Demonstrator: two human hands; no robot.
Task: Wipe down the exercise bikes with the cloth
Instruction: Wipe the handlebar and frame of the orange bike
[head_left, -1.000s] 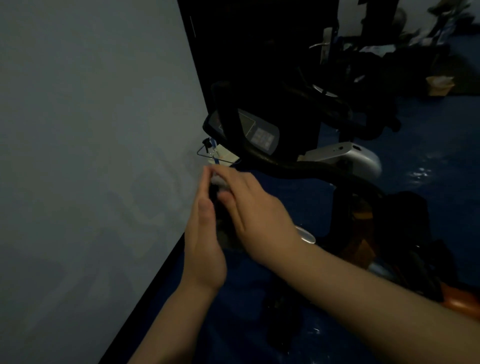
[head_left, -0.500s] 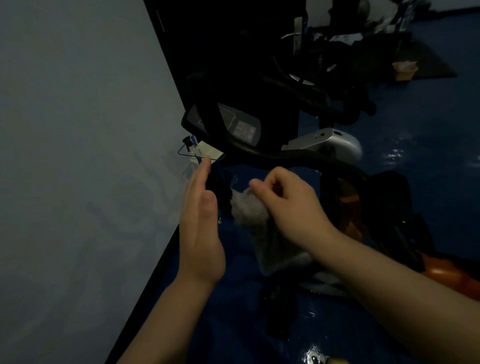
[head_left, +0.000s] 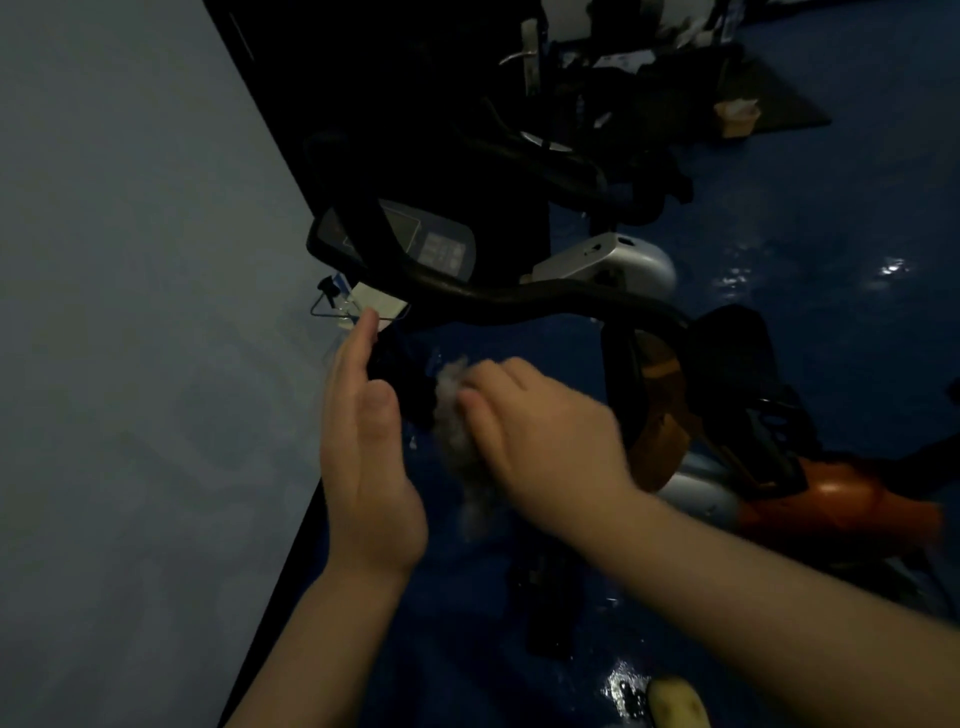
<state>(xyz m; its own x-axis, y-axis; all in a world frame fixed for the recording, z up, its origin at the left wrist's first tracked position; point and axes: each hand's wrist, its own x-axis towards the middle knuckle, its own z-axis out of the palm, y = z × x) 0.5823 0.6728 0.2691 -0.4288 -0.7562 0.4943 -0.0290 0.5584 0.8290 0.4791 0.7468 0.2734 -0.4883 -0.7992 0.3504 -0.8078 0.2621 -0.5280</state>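
Observation:
An exercise bike stands in dim light by the wall, with a black curved handlebar (head_left: 519, 301) and a console (head_left: 431, 244) with a small screen. My right hand (head_left: 540, 436) grips a grey fluffy cloth (head_left: 457, 441), bunched against the dark post under the handlebar. My left hand (head_left: 369, 441) is flat and upright beside that post, fingers straight, its fingertips near a white tag (head_left: 376, 306) under the console. The post itself is mostly hidden between my hands.
A pale wall (head_left: 145, 364) fills the left side. The floor (head_left: 805, 291) is glossy blue. The bike's orange body (head_left: 841, 504) and silver housing (head_left: 608, 260) lie right. More dark equipment and a cardboard box (head_left: 736, 118) stand at the back.
My right hand pulled the cloth away from the post, then came back down left with it bunched. The view tilted down. My left hand stayed flat beside the post.

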